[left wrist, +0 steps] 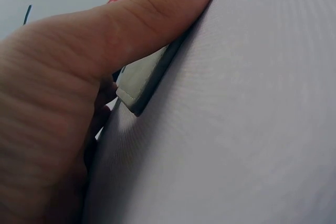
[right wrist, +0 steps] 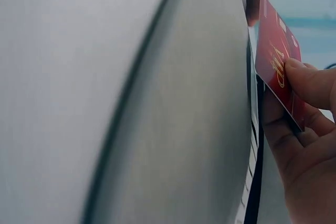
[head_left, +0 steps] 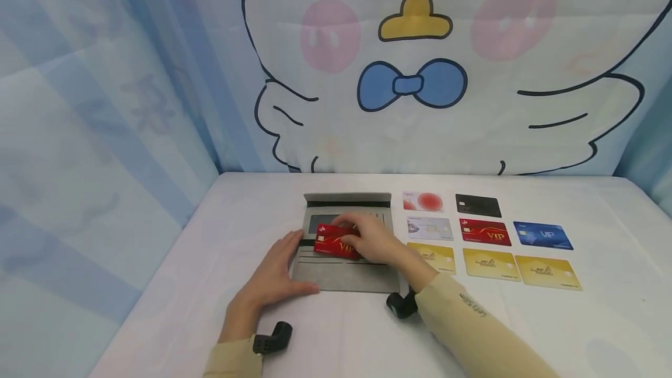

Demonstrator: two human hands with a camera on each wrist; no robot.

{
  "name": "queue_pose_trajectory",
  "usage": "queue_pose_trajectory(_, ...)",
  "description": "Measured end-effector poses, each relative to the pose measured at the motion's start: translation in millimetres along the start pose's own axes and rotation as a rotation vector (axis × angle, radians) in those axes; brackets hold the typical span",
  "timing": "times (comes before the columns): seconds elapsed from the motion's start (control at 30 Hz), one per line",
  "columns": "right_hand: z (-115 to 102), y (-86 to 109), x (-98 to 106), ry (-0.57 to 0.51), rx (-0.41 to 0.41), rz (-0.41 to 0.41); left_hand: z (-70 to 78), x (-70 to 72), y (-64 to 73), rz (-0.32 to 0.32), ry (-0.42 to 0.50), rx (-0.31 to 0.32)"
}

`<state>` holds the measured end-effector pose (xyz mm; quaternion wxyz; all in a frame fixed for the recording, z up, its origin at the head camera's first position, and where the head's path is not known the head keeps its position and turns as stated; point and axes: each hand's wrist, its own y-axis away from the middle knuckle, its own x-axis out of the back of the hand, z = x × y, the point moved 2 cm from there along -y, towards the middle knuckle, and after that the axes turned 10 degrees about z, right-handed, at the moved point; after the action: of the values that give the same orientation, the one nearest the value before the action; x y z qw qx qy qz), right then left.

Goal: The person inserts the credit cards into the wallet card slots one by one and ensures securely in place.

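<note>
A grey card wallet (head_left: 343,277) lies unfolded on the white table, with slots across its inside. Just over those slots, my right hand (head_left: 370,238) pinches a red VIP card (head_left: 332,242); the thumb (right wrist: 310,83) is on its printed face and the other fingers are behind it. Along the wallet's left side rests my left hand (head_left: 275,270), fingers straight and spread from the thumb. That thumb (left wrist: 157,11) lies along the wallet's near edge (left wrist: 137,85). The left fingers are mostly hidden in the left wrist view.
Right of the wallet, several cards lie in rows: a white-and-red card (head_left: 423,201), a black card (head_left: 478,206), a silver card (head_left: 429,228), another red card (head_left: 485,232), a blue card (head_left: 543,235) and gold cards (head_left: 490,264). A printed curtain (head_left: 409,133) hangs behind the table.
</note>
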<state>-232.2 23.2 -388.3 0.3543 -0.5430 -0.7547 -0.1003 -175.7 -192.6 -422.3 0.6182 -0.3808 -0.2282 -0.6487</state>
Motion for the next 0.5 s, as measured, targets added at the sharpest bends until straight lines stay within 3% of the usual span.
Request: queue_pose_trajectory(0.5, -12.8, -7.8, -20.2, -0.016, 0.04, -0.04, -2.8, -0.1, -1.5, 0.003, 0.046, 0.013)
